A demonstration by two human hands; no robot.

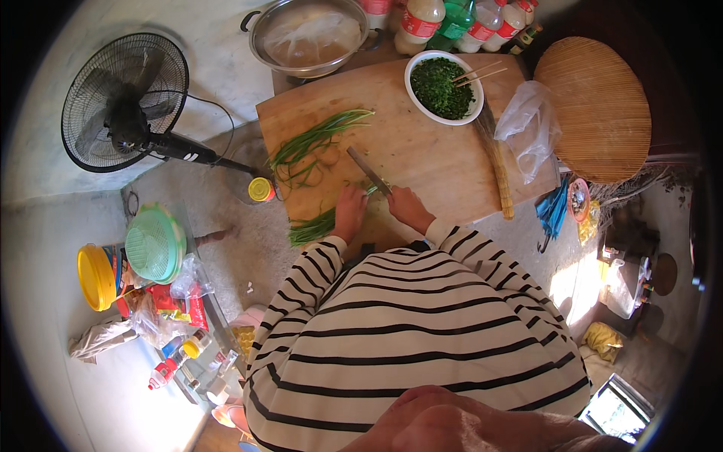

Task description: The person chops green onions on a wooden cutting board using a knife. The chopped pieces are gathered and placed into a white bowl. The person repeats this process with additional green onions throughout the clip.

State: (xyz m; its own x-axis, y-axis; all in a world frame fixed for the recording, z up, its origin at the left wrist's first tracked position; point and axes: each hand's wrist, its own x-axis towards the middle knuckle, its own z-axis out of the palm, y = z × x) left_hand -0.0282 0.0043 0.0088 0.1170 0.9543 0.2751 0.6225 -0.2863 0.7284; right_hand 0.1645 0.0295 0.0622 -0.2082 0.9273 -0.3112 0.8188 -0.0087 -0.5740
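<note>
My right hand (411,208) is closed around the handle of a kitchen knife (366,167), whose blade points away and to the left over a wooden board (418,164). Beside it, my left hand (350,210) grips a bunch of green chives (314,227) that lies across the near left of the board. Short cut ends show between the left fingers and the blade. Farther up the board, a second loose bunch of chives (319,138) is spread out. At the back stands a white bowl (408,85) of chopped greens (440,90), with chopsticks (480,74) resting in it.
A whisk broom (497,164) and a clear plastic bag (528,127) lie on the board's right side. Behind stand a metal pot (265,51) and several plastic bottles (421,25). A round reed lid (593,110) is at right, a fan (124,107) at left.
</note>
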